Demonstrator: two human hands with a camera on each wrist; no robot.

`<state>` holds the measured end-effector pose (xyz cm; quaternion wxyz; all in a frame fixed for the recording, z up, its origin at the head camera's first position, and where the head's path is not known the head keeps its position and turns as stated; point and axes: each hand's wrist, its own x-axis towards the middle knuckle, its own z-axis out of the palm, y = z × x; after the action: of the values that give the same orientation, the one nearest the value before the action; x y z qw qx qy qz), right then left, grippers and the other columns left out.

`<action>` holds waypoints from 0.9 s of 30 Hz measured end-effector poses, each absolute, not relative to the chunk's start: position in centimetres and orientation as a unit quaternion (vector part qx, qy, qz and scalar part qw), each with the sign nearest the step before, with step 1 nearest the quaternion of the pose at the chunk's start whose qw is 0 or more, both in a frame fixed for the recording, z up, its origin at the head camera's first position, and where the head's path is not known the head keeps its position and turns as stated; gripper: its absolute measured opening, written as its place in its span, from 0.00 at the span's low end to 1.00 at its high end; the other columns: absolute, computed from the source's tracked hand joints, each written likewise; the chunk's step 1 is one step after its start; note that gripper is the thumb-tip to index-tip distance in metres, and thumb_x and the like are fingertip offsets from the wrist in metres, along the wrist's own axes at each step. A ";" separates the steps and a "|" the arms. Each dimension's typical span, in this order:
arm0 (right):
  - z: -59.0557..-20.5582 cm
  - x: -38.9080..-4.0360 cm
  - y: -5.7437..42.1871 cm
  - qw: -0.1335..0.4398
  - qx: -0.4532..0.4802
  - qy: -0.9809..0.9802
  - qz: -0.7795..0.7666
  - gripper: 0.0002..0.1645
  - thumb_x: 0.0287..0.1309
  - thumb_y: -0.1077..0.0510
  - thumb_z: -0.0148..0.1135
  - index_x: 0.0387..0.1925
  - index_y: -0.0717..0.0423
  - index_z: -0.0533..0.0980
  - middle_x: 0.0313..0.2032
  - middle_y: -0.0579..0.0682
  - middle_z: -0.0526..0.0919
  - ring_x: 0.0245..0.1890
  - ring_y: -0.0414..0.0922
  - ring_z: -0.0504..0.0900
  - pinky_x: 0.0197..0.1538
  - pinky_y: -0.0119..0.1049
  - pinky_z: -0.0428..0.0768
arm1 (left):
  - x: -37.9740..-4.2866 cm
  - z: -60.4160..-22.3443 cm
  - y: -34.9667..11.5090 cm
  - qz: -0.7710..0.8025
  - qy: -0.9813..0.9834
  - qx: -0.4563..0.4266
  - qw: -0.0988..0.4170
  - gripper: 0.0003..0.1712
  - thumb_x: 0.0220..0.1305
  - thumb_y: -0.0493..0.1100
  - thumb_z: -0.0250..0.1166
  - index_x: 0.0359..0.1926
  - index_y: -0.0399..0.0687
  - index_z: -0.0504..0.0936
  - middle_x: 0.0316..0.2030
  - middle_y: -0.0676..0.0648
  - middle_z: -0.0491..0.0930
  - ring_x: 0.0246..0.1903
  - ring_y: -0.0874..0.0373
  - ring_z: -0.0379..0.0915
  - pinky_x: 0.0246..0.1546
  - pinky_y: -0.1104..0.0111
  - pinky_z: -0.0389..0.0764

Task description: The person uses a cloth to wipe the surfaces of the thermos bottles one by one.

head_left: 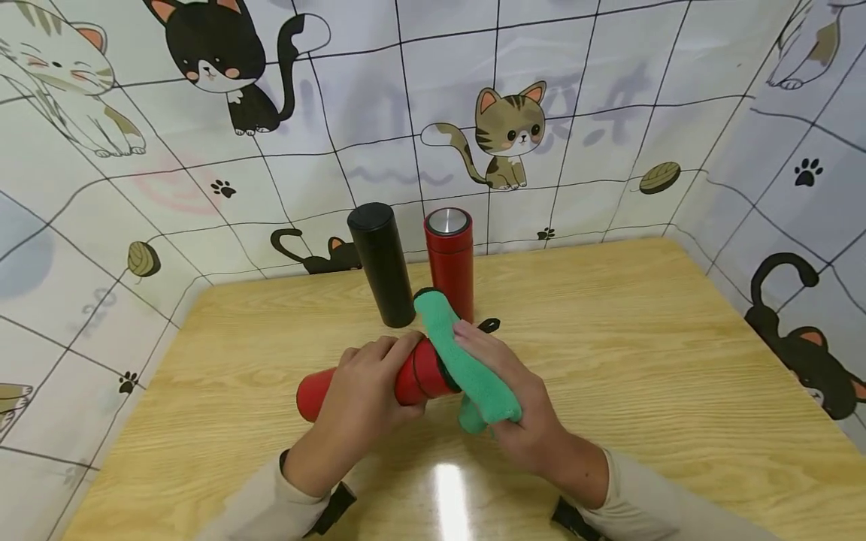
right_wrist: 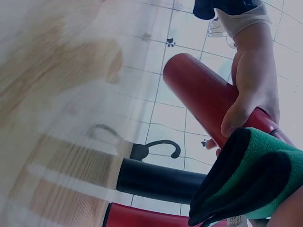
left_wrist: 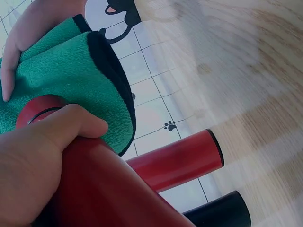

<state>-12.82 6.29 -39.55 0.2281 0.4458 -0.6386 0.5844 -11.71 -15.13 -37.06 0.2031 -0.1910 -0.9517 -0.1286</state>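
Note:
My left hand (head_left: 361, 394) grips a red thermos flask (head_left: 418, 376), which is tilted on its side with its lid end toward the right. In the left wrist view, the thumb lies across the red body (left_wrist: 104, 184). A green cloth (head_left: 467, 364) with black edging is folded over the lid end and hides the lid's top. My right hand (head_left: 524, 406) holds this cloth against the flask, fingers along its upper side. From the right wrist view, the flask's rounded-off base end (right_wrist: 182, 71) points away from the cloth (right_wrist: 265, 165).
Behind the hands, a black flask (head_left: 382, 270) stands upright on the wooden table (head_left: 643, 361). Beside it stands another red flask (head_left: 449, 259) with a silver-topped lid. A small black loop (head_left: 489, 325) shows by the cloth. A cat-print sheet (head_left: 379, 90) rises along the table's back and sides.

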 end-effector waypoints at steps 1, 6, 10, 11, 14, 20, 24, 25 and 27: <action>-39.6 -12.8 6.4 0.230 0.445 -0.649 0.573 0.41 0.46 0.81 0.44 0.67 0.69 0.67 0.70 0.61 0.69 0.74 0.56 0.64 0.76 0.38 0.62 | -11.7 -37.1 -15.1 -0.121 -0.952 -0.194 0.205 0.44 0.35 0.49 0.83 0.59 0.57 0.75 0.40 0.51 0.83 0.39 0.54 0.82 0.42 0.56 0.81; -40.0 -12.7 6.8 0.208 0.426 -0.700 0.534 0.48 0.38 0.81 0.45 0.68 0.62 0.68 0.71 0.59 0.68 0.74 0.57 0.63 0.76 0.37 0.60 | -11.9 -37.3 -15.1 -0.099 -0.956 -0.186 0.205 0.46 0.34 0.52 0.83 0.60 0.56 0.75 0.41 0.50 0.84 0.40 0.53 0.83 0.43 0.54 0.83; -40.0 -12.5 6.7 0.154 0.385 -0.737 0.534 0.50 0.43 0.81 0.46 0.72 0.55 0.66 0.73 0.54 0.66 0.74 0.53 0.63 0.75 0.34 0.61 | -11.8 -37.2 -15.5 -0.091 -0.961 -0.160 0.208 0.46 0.33 0.51 0.83 0.58 0.58 0.75 0.42 0.50 0.84 0.39 0.52 0.82 0.41 0.55 0.82; -40.0 -12.4 6.7 0.143 0.376 -0.743 0.535 0.49 0.45 0.81 0.47 0.72 0.53 0.65 0.73 0.52 0.65 0.74 0.52 0.63 0.75 0.33 0.62 | -11.9 -37.2 -15.6 -0.092 -0.961 -0.156 0.208 0.45 0.33 0.51 0.83 0.58 0.58 0.75 0.42 0.50 0.84 0.39 0.52 0.82 0.41 0.55 0.82; -39.8 -12.4 6.6 0.129 0.365 -0.749 0.538 0.46 0.51 0.80 0.49 0.73 0.52 0.64 0.74 0.51 0.65 0.74 0.51 0.63 0.74 0.34 0.64 | -11.8 -37.2 -15.6 -0.095 -0.963 -0.151 0.201 0.45 0.34 0.51 0.83 0.57 0.59 0.74 0.41 0.50 0.83 0.37 0.53 0.81 0.40 0.56 0.82; -39.9 -12.5 6.7 0.168 0.393 -0.745 0.512 0.48 0.44 0.79 0.51 0.70 0.55 0.67 0.72 0.54 0.67 0.74 0.52 0.64 0.74 0.35 0.63 | -11.8 -37.3 -15.1 -0.092 -0.966 -0.162 0.179 0.46 0.35 0.52 0.83 0.59 0.57 0.74 0.40 0.49 0.83 0.37 0.53 0.81 0.39 0.57 0.81; -40.0 -12.6 6.7 0.163 0.389 -0.751 0.508 0.47 0.45 0.79 0.51 0.71 0.54 0.67 0.72 0.53 0.67 0.73 0.52 0.65 0.73 0.35 0.65 | -11.8 -37.3 -15.1 -0.078 -0.968 -0.154 0.180 0.48 0.33 0.53 0.84 0.59 0.57 0.74 0.40 0.49 0.83 0.37 0.52 0.81 0.40 0.55 0.82; -40.0 -12.6 6.7 0.153 0.383 -0.754 0.512 0.48 0.46 0.79 0.50 0.71 0.54 0.66 0.73 0.53 0.66 0.73 0.51 0.65 0.72 0.35 0.66 | -11.9 -37.2 -15.1 -0.073 -0.969 -0.150 0.182 0.47 0.32 0.52 0.84 0.59 0.57 0.74 0.40 0.49 0.84 0.38 0.51 0.81 0.40 0.54 0.82; -39.9 -12.6 6.7 0.132 0.370 -0.757 0.522 0.49 0.47 0.80 0.48 0.72 0.52 0.65 0.73 0.51 0.65 0.73 0.50 0.65 0.71 0.33 0.67 | -11.9 -37.2 -15.3 -0.064 -0.970 -0.142 0.186 0.48 0.31 0.52 0.85 0.59 0.58 0.74 0.41 0.48 0.84 0.38 0.50 0.82 0.40 0.53 0.82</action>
<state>-12.56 6.66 -39.94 0.1318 0.3700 -0.7570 0.5222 -11.89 -15.33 -37.20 0.1859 -0.1422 -0.9701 -0.0640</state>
